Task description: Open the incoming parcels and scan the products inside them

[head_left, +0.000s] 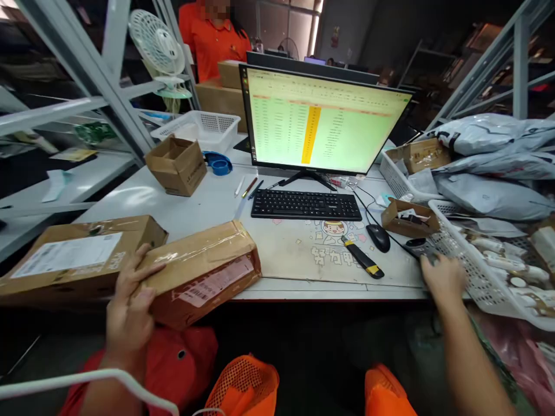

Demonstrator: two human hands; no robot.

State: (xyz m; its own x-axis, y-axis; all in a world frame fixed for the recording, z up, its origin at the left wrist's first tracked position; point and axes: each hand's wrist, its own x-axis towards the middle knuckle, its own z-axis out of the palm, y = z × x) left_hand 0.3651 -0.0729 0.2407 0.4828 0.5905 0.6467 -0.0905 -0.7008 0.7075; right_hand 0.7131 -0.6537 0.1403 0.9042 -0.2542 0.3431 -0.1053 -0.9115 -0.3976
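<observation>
My left hand (130, 303) grips the near left end of a taped cardboard box (195, 254), fingers on its top. The box is tilted at the desk's front edge, and its side with a pinkish printed label (217, 281) faces me. At the right, my right hand (444, 277) is closed around a dark handheld barcode scanner (418, 244), beside a white basket; the hand hides most of its handle. A black mouse (378, 237) and a black-and-yellow box cutter (363, 257) lie on the desk mat (286, 254) between my hands.
Another labelled carton (82, 254) lies left. A monitor (325, 121) stands behind the keyboard (306, 205). A small open carton (176, 164) and blue tape (220, 166) sit back left. A basket of tubes (470, 268) and plastic-wrapped parcels (498, 193) crowd the right. A person in orange (217, 43) is beyond.
</observation>
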